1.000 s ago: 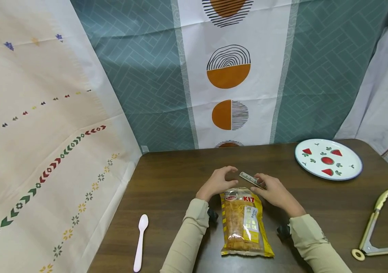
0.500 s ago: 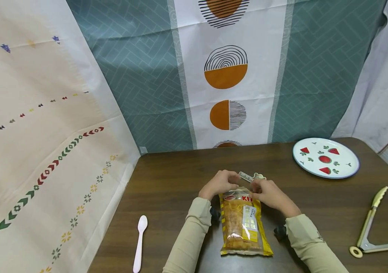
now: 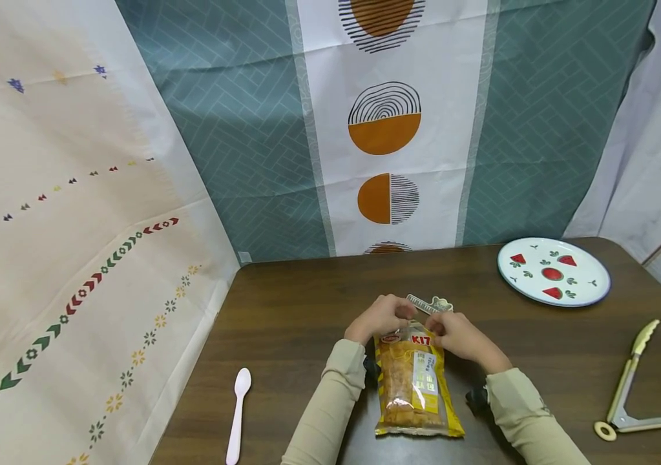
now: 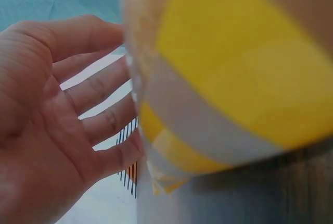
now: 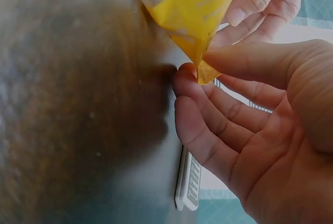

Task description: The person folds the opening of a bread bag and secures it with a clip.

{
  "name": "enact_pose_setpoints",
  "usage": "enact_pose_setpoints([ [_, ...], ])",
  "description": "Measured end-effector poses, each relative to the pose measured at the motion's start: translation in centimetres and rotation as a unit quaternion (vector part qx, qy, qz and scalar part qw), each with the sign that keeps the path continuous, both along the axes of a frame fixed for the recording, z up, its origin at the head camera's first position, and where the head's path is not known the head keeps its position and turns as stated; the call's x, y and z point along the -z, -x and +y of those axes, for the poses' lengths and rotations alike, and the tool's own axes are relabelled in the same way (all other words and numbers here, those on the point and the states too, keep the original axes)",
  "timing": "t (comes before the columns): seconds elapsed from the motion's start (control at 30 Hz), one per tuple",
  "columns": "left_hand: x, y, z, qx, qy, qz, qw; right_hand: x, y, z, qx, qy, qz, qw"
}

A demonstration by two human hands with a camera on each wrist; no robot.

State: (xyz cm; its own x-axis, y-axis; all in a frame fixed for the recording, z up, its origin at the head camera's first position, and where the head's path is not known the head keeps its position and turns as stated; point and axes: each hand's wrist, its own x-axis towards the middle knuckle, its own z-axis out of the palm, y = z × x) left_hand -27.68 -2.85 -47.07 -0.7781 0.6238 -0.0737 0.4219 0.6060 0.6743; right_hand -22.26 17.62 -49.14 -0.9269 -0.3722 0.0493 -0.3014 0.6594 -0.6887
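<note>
In the head view, our left hand (image 3: 381, 318) and right hand (image 3: 462, 334) flank the top of the yellow bag (image 3: 400, 387) on the table (image 3: 289, 310), likely to steady it. Left wrist: fingertips hide behind it; we cannot tell the grip. Right wrist: we pinch 1 corner.

One plate (image 3: 554, 272), one pair of tongs (image 3: 625, 387), one spoon (image 3: 237, 413), one yellow packet (image 3: 402, 387), one slim pale object (image 3: 423, 305), one table (image 3: 295, 290).
</note>
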Motion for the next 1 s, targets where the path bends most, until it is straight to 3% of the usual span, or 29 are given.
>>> enact_pose_setpoints([
  [0.77, 0.0, -0.2, 0.5, 0.000, 0.010, 0.005, 0.9999, -0.8, -0.6, 0.0, -0.015, 0.018, 0.023, 0.9995],
  [1.0, 0.3, 0.0, 0.5, 0.022, 0.013, -0.001, 0.9997, -1.1, -0.5, 0.0, -0.017, 0.024, 0.032, 0.9991],
])
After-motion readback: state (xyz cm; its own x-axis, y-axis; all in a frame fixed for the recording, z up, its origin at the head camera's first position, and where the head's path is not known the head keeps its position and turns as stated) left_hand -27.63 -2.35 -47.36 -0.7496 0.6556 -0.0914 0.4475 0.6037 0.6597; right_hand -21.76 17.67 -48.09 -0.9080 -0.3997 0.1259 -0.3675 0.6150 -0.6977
